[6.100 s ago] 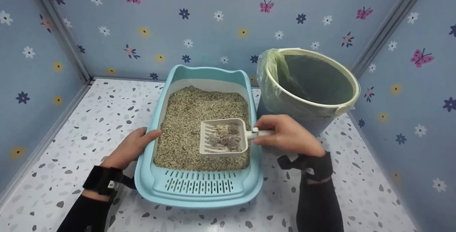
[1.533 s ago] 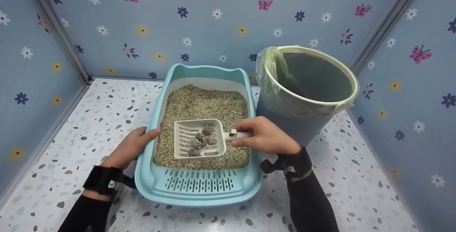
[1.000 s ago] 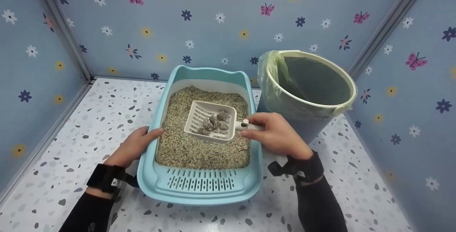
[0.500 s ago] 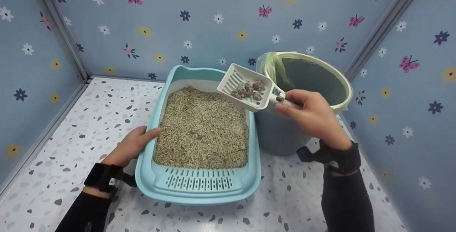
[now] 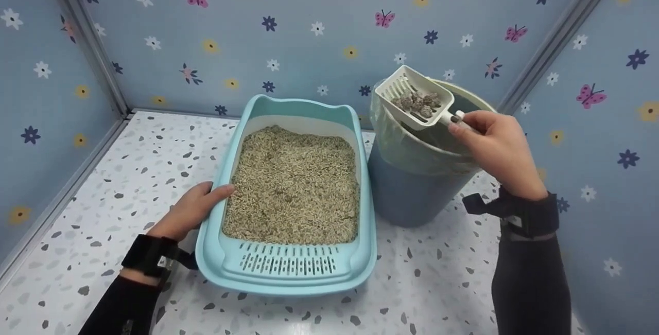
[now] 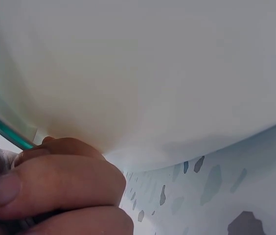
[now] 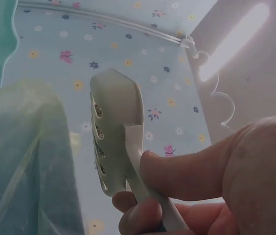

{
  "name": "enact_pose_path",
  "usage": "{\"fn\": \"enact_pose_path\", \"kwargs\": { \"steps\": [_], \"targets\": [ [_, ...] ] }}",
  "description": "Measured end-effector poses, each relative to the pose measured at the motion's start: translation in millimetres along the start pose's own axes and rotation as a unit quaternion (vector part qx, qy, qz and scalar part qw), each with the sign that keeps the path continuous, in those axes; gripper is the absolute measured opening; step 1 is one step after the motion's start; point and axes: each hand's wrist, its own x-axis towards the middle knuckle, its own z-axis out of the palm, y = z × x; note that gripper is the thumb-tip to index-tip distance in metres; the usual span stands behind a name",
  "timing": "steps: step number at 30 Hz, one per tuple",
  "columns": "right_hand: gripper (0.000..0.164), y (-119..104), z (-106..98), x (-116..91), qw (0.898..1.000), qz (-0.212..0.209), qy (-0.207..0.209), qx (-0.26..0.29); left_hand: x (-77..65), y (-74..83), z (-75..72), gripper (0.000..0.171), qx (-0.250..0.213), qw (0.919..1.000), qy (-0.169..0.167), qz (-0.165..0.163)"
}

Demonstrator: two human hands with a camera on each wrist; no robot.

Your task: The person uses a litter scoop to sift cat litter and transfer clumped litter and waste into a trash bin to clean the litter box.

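Observation:
My right hand (image 5: 502, 144) grips the handle of a white slotted litter scoop (image 5: 440, 94), thumb and fingers round it in the right wrist view. Several grey-brown clumps (image 5: 418, 103) lie in the scoop, which is over the near left part of the lined bin (image 5: 406, 191). My left hand (image 5: 190, 209) grips the left rim of the light-blue litter box (image 5: 285, 283), thumb on top. In the left wrist view its curled fingers (image 6: 64, 181) are under the rim against the box's pale outer wall. Granular litter (image 5: 293, 186) fills the box.
The bin stands close to the right of the litter box, a thin green bag (image 5: 386, 119) folded over its rim. Flowered panels (image 5: 319, 36) enclose the back and both sides. The floor (image 5: 128, 170) is white with grey speckles.
My right hand has lifted the scoop with its clumps from above the litter, moving it right and back to over the bin. My left hand stays on the box rim.

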Motion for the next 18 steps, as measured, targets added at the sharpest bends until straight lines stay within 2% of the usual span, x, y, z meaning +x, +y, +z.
{"fn": "enact_pose_path", "kwargs": {
  "steps": [7, 14, 18],
  "targets": [
    [0.040, 11.9, -7.3, 8.6, 0.996, 0.044, 0.022, -0.071, -0.6, 0.1, 0.1, 0.069, -0.005, 1.0000, -0.005, 0.000],
    [0.041, 14.6, -2.6, 14.7, 0.990, 0.056, 0.025, -0.130, -1.3, 0.6, 0.1, 0.069, -0.005, 1.0000, -0.003, -0.002],
    [0.039, 14.7, 3.3, 14.9, 0.987, 0.049, 0.034, -0.152, -0.8, -0.4, 0.0, 0.070, -0.003, 1.0000, -0.003, 0.000]
  ]
}}
